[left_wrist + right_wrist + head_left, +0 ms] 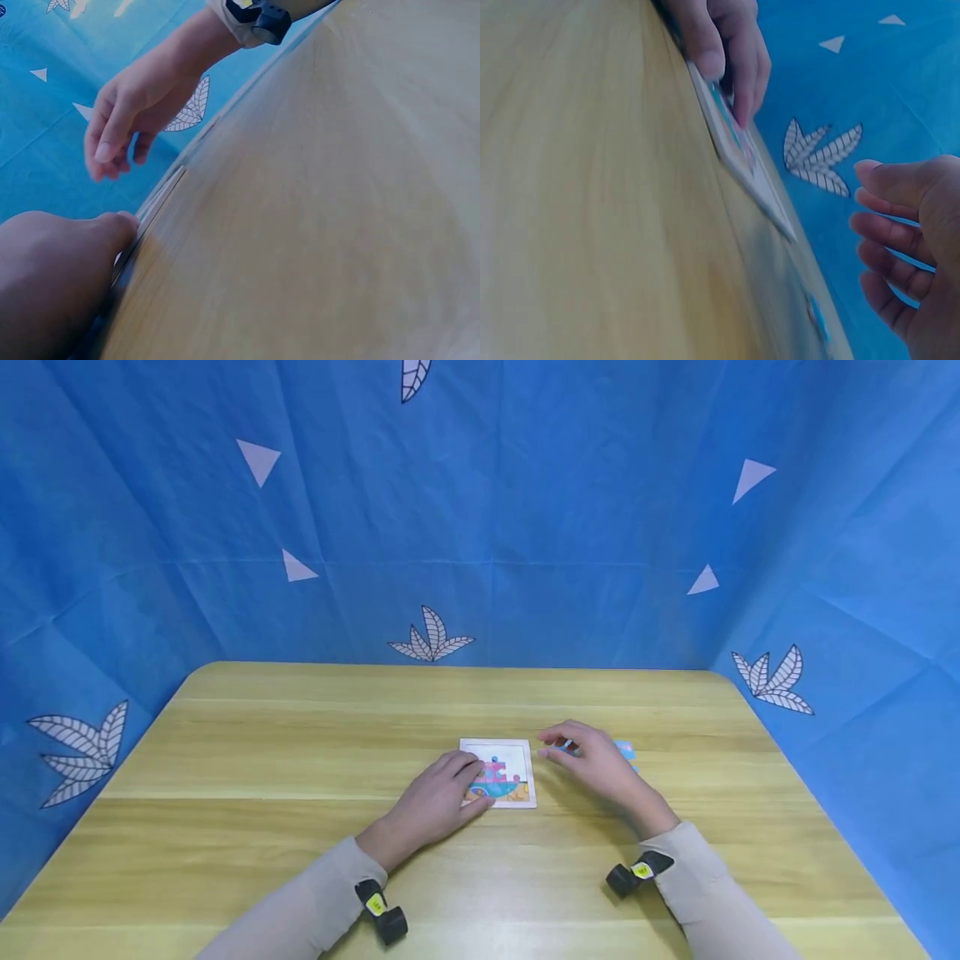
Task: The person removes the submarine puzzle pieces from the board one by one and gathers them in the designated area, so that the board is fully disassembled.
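The partly filled jigsaw puzzle point(512, 752) lies flat near the middle of the wooden table point(247, 760). The left hand point(438, 793) rests on its left side, fingers relaxed, thumb at the near edge. To the right, the right hand point(594, 762) hangs half open, holding nothing, partly hiding blue puzzle pieces point(626, 749).

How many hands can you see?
2: the left hand rests on the puzzle board, and the right hand is raised to the board's right. No others show.
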{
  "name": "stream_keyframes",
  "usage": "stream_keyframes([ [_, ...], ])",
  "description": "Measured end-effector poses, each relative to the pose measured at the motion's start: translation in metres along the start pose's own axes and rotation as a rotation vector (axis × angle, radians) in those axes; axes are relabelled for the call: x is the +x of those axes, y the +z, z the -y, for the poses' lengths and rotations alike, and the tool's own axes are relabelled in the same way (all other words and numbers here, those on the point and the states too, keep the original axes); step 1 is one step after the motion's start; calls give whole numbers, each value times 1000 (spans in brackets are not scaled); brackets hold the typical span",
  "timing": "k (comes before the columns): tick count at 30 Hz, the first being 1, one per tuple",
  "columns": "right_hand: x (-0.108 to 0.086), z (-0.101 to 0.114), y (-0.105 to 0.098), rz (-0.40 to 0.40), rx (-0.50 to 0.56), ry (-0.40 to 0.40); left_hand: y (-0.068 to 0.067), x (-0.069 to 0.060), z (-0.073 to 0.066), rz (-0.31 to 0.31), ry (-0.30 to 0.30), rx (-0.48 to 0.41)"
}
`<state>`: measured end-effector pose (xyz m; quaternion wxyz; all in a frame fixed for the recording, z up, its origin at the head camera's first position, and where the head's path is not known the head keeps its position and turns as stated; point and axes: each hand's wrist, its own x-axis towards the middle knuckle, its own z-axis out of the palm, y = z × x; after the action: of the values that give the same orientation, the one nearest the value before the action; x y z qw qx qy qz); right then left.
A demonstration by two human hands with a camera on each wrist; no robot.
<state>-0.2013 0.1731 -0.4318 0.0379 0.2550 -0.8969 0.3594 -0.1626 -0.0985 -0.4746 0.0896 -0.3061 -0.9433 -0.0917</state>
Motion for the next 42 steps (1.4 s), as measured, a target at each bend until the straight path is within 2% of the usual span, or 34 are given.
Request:
stream_keyframes([
  [8, 24, 16, 19, 74, -5, -46, -2, 1, 0, -7, -20, -11],
  [17, 36, 27, 32, 190, -30, 19, -5, 0, -1, 20, -42, -25],
  [23, 39, 29, 38, 211, -86, 23, -7, 0, 0, 17, -51, -20],
  [30, 37, 26, 46, 235, -152, 52, -3, -3, -2, 26, -31, -27],
  [42, 40, 30, 45, 237, -162, 107, -3, 0, -2, -3, -26, -32],
])
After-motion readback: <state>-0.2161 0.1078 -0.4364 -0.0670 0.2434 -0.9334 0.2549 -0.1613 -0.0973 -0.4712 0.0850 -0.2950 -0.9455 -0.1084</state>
